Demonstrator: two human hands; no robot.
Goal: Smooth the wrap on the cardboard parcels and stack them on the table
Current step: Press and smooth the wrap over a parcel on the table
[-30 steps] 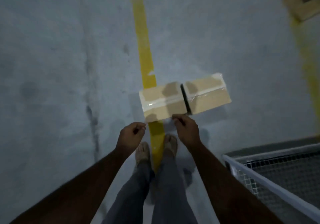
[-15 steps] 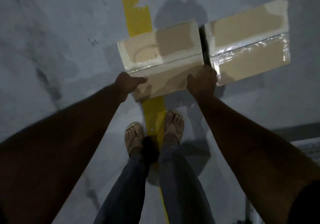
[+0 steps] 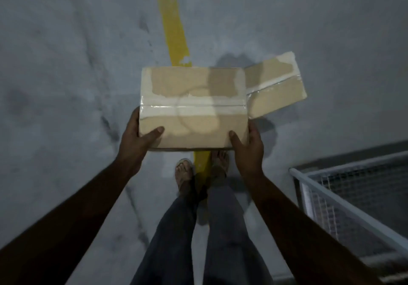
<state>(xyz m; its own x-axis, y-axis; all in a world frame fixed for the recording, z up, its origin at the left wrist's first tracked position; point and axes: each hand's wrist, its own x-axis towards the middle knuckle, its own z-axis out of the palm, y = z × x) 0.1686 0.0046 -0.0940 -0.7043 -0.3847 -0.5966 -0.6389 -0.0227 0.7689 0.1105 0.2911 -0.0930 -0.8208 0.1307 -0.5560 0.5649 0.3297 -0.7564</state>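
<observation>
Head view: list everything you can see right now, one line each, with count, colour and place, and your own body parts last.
held parcel: one, tan cardboard under clear wrap, centre, gripped at both ends.
second parcel: one, tan cardboard with glossy wrap, on the floor to the right, partly hidden behind the held one.
floor line: one, yellow, chipped, running from the top down under the held parcel.
floor: grey concrete, stained, all around.
wire cage: one, white frame with mesh, lower right.
left hand: holds the held parcel's left end, thumb on top.
right hand: holds its right end, thumb on top.
legs: two, dark trousers, sandalled feet astride the line.
</observation>
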